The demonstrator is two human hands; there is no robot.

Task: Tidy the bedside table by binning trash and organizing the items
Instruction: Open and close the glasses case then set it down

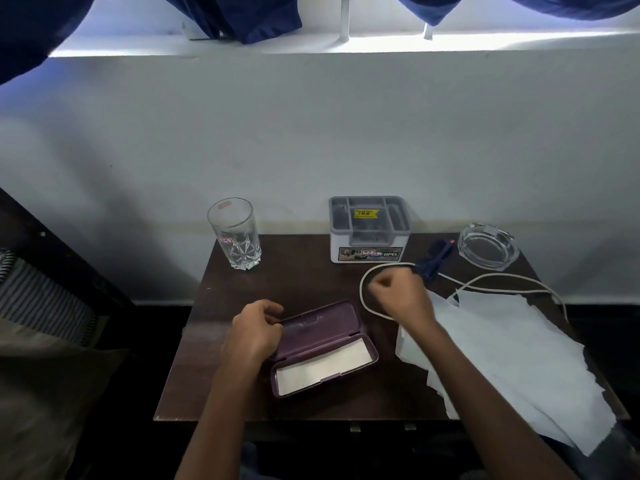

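A purple glasses case (323, 348) lies open in the middle of the dark bedside table (298, 285), showing a white lining. My left hand (254, 332) grips the left end of its raised lid. My right hand (398, 294) is curled into a fist just behind the case. A pair of blue glasses (437, 255) sticks out from its far side, and the hand seems to hold one end of them. A white cable (485, 280) loops around that hand. Torn white paper sheets (512, 355) cover the table's right side, partly under my right forearm.
A tall clear glass (234, 233) stands at the back left. At the back centre is a grey organizer box (369, 230), and a glass ashtray (487, 245) sits in the back right corner. A wall runs behind the table, and a bed with striped fabric (41, 292) is on the left.
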